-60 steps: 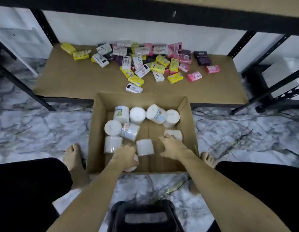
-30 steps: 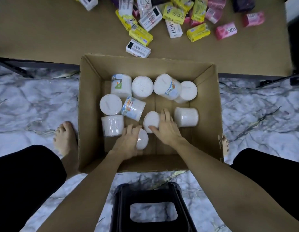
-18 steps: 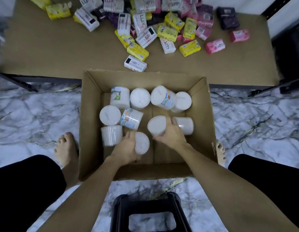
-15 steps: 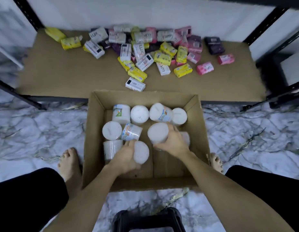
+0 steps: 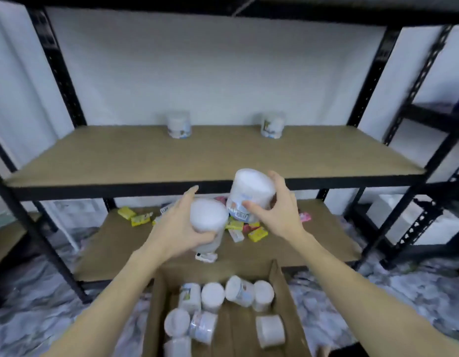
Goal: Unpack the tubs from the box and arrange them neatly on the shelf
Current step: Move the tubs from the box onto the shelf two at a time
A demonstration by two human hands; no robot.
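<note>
My left hand (image 5: 174,228) grips a white tub (image 5: 208,219), held in the air in front of the middle shelf's edge. My right hand (image 5: 277,210) grips a second white tub (image 5: 251,189) with a blue label, slightly higher and tilted. Both tubs almost touch each other. Below, the open cardboard box (image 5: 287,300) on the floor holds several more white tubs (image 5: 212,297), some upright and some on their sides. Two tubs stand at the back of the middle shelf (image 5: 120,161): one left of centre (image 5: 179,124), one right of centre (image 5: 272,124).
The bottom shelf (image 5: 115,243) carries a scattered pile of soap bars (image 5: 258,234) in yellow, pink and white. Black metal uprights (image 5: 57,65) frame the rack; another rack stands at the right (image 5: 434,140). The floor is grey marble.
Both hands have lifted a tub each out of the box up to the height of the middle shelf. The view has tilted up from the box to the rack.
</note>
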